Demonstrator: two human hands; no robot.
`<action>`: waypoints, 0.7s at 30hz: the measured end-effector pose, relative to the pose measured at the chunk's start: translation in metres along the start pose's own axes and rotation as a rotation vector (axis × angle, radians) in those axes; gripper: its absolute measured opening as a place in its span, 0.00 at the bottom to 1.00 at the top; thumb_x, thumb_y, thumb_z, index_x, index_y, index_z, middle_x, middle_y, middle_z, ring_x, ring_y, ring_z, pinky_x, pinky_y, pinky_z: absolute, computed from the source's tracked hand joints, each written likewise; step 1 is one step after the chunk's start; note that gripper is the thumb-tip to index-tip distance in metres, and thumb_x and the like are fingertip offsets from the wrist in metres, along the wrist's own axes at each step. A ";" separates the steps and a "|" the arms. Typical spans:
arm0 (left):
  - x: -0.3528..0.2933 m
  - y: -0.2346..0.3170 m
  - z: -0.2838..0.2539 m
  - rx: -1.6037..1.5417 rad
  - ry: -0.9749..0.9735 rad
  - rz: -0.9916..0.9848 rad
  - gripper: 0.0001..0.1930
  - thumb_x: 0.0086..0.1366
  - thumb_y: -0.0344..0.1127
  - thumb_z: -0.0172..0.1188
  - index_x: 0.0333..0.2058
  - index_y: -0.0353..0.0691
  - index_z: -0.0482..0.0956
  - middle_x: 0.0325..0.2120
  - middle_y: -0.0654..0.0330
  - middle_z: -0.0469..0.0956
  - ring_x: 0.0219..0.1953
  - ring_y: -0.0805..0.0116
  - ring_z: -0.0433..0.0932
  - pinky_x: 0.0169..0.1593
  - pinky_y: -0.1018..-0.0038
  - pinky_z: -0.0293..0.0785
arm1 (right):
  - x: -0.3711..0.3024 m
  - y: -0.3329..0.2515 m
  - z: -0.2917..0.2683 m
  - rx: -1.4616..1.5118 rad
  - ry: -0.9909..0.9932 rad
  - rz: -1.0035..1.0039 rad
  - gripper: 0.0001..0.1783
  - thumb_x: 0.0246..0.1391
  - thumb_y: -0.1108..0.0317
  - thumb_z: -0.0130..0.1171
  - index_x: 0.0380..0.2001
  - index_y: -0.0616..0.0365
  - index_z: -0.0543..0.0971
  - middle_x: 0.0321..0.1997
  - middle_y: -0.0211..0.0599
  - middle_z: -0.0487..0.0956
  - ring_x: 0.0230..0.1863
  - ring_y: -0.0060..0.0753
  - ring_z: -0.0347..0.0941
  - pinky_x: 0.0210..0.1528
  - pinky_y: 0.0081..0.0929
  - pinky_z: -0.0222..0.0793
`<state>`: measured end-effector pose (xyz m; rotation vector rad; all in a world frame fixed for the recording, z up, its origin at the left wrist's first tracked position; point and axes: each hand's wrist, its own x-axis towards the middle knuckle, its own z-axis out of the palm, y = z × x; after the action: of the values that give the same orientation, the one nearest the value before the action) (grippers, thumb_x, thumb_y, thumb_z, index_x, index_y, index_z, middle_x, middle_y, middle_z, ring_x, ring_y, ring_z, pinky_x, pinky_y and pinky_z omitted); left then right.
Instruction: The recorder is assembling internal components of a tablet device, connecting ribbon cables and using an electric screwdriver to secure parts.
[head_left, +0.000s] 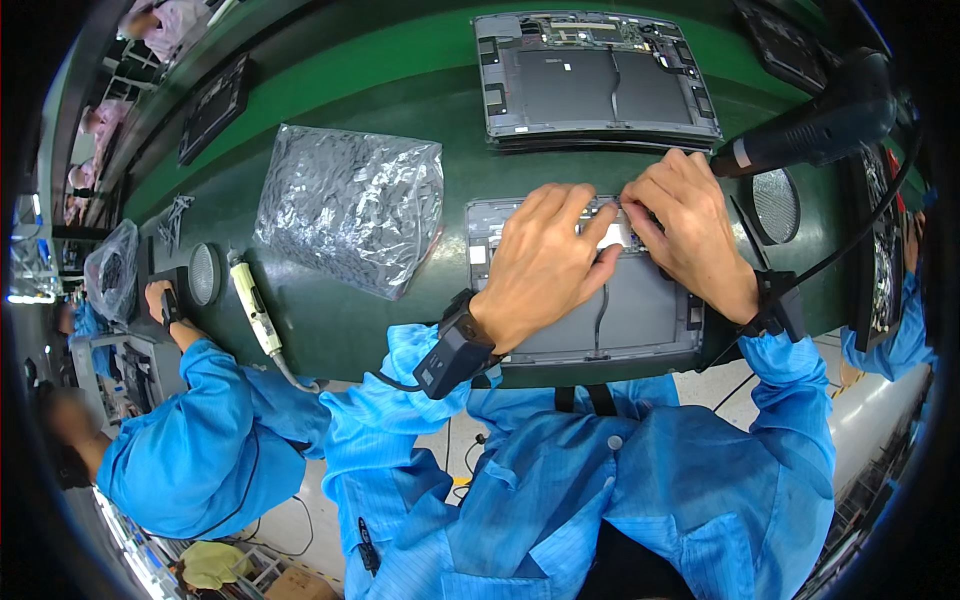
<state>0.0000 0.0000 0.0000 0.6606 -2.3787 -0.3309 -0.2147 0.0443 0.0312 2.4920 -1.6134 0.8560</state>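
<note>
An opened grey device chassis [545, 339], like a laptop or tablet half, lies on the green bench in front of me. My left hand [548, 262] rests over its upper left part, fingers stretched out, thumb and index finger apart around a silvery patch. My right hand [690, 232] is at the chassis's upper right edge. Its fingers are curled in a pinch close to my left index fingertip; whatever they hold is hidden. A thin dark cable [601, 325] runs down the chassis. Much of the upper circuit area is covered by my hands.
Beyond my hands is a stack of similar chassis [560, 85]. A clear bag of dark parts [350, 200] lies left, near a pale electric screwdriver [254, 305] and a round dish [204, 274]. A black handheld tool [825, 120] and another dish [775, 205] are right. A co-worker's arm [215, 385] reaches in.
</note>
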 end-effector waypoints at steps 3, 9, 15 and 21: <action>0.003 0.001 0.000 -0.020 0.002 0.000 0.19 0.60 0.38 0.74 0.48 0.40 0.87 0.47 0.53 0.80 0.47 0.49 0.82 0.51 0.57 0.80 | 0.004 -0.002 -0.005 -0.044 -0.022 -0.041 0.08 0.47 0.76 0.73 0.32 0.59 0.84 0.33 0.35 0.78 0.41 0.42 0.73 0.46 0.42 0.66; 0.009 -0.001 -0.002 0.061 -0.107 0.047 0.21 0.59 0.39 0.74 0.48 0.36 0.85 0.46 0.51 0.79 0.46 0.49 0.81 0.53 0.56 0.80 | 0.004 -0.002 -0.005 -0.105 -0.033 -0.084 0.10 0.45 0.76 0.74 0.34 0.60 0.84 0.34 0.35 0.78 0.40 0.42 0.73 0.44 0.40 0.65; 0.008 -0.003 0.001 0.045 -0.092 0.072 0.20 0.59 0.39 0.73 0.48 0.35 0.84 0.47 0.49 0.79 0.47 0.48 0.81 0.54 0.55 0.79 | -0.016 0.003 0.002 0.025 0.062 -0.052 0.15 0.43 0.80 0.73 0.38 0.60 0.86 0.36 0.33 0.80 0.39 0.40 0.75 0.42 0.38 0.65; 0.006 -0.003 -0.001 0.031 -0.095 0.056 0.21 0.59 0.39 0.73 0.49 0.35 0.83 0.47 0.48 0.79 0.47 0.46 0.81 0.55 0.54 0.79 | -0.023 0.003 0.007 0.002 0.084 -0.076 0.16 0.44 0.80 0.72 0.40 0.61 0.86 0.38 0.34 0.80 0.40 0.40 0.75 0.44 0.39 0.68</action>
<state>-0.0029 -0.0058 0.0026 0.6034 -2.4920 -0.3074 -0.2211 0.0596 0.0141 2.4650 -1.4825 0.9400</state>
